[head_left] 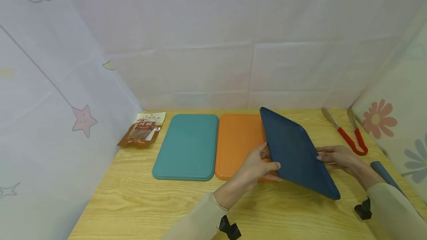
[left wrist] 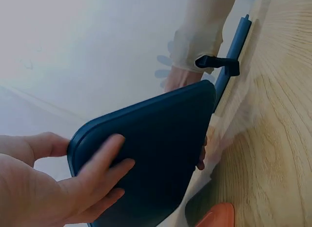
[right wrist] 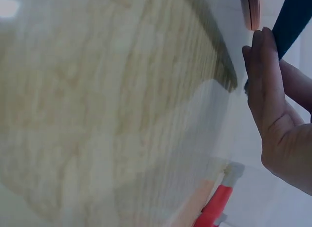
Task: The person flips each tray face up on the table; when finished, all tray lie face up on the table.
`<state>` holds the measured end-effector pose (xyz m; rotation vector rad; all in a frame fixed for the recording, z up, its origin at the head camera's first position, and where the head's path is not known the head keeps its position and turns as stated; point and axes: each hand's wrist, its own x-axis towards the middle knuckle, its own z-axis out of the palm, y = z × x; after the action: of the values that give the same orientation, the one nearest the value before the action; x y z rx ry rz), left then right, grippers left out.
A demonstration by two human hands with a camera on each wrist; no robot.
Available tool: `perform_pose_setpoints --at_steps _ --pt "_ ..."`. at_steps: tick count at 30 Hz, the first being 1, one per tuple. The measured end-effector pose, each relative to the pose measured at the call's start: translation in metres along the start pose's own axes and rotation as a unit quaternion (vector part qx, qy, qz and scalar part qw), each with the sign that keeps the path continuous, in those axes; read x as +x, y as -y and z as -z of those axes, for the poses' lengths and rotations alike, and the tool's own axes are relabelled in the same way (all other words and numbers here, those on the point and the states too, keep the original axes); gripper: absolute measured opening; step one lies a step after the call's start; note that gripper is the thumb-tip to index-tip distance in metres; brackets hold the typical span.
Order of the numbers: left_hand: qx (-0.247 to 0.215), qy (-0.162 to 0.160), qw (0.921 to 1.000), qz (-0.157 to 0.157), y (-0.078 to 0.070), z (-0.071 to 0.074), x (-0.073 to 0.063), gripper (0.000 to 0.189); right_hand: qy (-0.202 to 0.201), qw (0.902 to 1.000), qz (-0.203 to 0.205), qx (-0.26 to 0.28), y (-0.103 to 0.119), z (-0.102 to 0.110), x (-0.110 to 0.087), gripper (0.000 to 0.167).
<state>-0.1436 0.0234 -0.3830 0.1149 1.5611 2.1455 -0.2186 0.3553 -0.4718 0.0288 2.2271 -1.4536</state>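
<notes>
A flat dark blue rectangular board [head_left: 297, 153] with rounded corners is held tilted above the table, partly over an orange board [head_left: 237, 147]. My left hand [head_left: 255, 166] grips its left edge, thumb on the upper face. In the left wrist view, the left fingers [left wrist: 105, 180] lie against the board's underside [left wrist: 151, 158]. At the opposite edge, my right hand [head_left: 340, 158] pinches the board between thumb and fingers. The right wrist view shows that hand [right wrist: 275, 95] on the blue edge [right wrist: 292, 24]. A teal board [head_left: 188, 147] of similar shape lies left of the orange one.
Red-handled tongs [head_left: 350, 138] lie at the back right. A blue-grey rod [head_left: 387, 177] runs along the table's right side, near the right forearm. At the back left is a brown and white food packet [head_left: 141, 130]. Patterned cloth [head_left: 207, 47] hangs behind and at both sides.
</notes>
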Motion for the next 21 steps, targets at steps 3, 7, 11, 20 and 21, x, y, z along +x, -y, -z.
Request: perform_pose_setpoints --at_steps 3,7,11,20,21 --pt "0.022 0.001 0.9997 0.008 0.002 0.002 0.003 0.076 -0.009 0.9998 0.0 0.015 -0.005 0.002 -0.003 0.071" --pt "0.027 0.007 0.9996 0.0 0.003 0.007 0.011 0.071 -0.01 0.9999 0.001 0.009 -0.002 0.003 -0.009 0.074" --pt "0.045 -0.008 0.9989 -0.001 0.003 0.011 0.022 0.069 -0.018 0.9998 0.006 -0.003 0.004 0.01 -0.017 0.076" --pt "0.091 -0.056 0.9942 0.012 0.014 0.012 0.051 0.059 -0.031 0.9994 0.008 -0.009 0.003 0.043 -0.026 0.077" --pt "0.099 -0.06 0.9932 0.015 0.015 0.012 0.056 0.058 -0.033 0.9993 0.008 -0.015 0.004 0.047 -0.026 0.077"
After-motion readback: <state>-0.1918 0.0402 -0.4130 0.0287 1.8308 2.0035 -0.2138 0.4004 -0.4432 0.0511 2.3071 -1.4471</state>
